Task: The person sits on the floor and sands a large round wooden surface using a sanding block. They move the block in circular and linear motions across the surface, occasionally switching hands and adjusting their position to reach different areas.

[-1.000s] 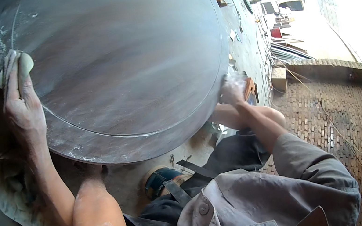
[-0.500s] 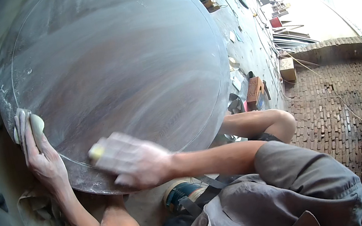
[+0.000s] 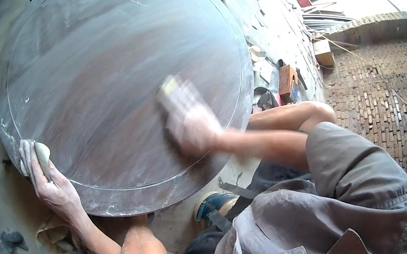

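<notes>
Brick paving [image 3: 373, 153] flanks a dusty round panel [image 3: 96, 90]; left hand [image 3: 56, 188], fingers together, apparently steadies its rim; right hand [image 3: 192, 123], blurred, is over it; I cannot tell either grip.

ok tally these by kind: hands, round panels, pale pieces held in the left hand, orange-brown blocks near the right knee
Hands: 2 (left hand, right hand)
Round panel: 1
Pale piece in the left hand: 1
Orange-brown block: 1
Total: 5
</notes>
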`<action>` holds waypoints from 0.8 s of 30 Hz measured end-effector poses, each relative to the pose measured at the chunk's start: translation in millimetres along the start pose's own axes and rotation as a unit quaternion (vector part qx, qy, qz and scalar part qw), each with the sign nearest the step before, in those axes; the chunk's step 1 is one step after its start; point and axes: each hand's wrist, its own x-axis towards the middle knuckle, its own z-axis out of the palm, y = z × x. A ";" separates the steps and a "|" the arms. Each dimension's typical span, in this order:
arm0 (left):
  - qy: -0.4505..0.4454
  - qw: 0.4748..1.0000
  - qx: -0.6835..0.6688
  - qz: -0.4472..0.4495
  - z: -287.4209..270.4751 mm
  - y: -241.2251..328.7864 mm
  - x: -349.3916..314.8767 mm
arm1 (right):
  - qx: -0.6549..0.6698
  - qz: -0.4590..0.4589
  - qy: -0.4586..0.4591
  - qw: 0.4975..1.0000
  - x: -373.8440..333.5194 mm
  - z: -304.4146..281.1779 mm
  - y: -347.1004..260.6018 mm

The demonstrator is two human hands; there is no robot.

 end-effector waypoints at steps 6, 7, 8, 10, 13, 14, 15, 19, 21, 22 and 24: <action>0.006 1.000 -0.025 0.007 7.7 -6.6 -5.8 | 0.107 -0.069 -0.002 0.992 -34.0 -10.1 -3.5; 0.010 1.000 -0.011 -0.003 -1.1 -11.5 -5.4 | 0.041 -0.003 -0.004 0.999 -27.8 -13.2 21.3; 0.012 0.998 -0.046 -0.051 1.8 0.8 -4.7 | -0.004 0.056 -0.011 0.998 -27.6 -17.3 52.3; 0.002 0.995 -0.050 -0.087 -0.8 7.0 -2.8 | 0.019 0.205 0.015 0.978 -40.2 -8.2 129.3; 0.042 0.985 -0.133 -0.106 7.3 7.0 -2.2 | -0.036 0.365 0.020 0.930 -55.9 14.2 244.7; 0.082 0.981 -0.151 -0.091 7.6 -0.2 -1.3 | -0.030 0.388 0.028 0.921 -26.9 20.2 241.1; 0.120 0.976 -0.168 -0.073 5.5 -7.3 -2.9 | -0.022 0.414 0.035 0.909 -0.5 27.0 235.6; 0.193 0.942 -0.233 -0.144 -1.6 -9.8 -6.1 | -0.009 0.134 0.048 0.990 110.8 37.4 134.5; 0.191 0.947 -0.216 -0.142 -1.0 -7.6 -8.1 | -0.056 0.023 0.024 0.998 162.8 40.9 70.4; 0.201 0.948 -0.195 -0.151 -6.6 -11.8 -13.4 | 0.051 0.020 0.002 0.998 184.3 25.4 -4.8; 0.216 0.944 -0.197 -0.155 -6.3 -1.0 -14.1 | 0.035 -0.077 0.029 0.996 199.4 27.4 -81.0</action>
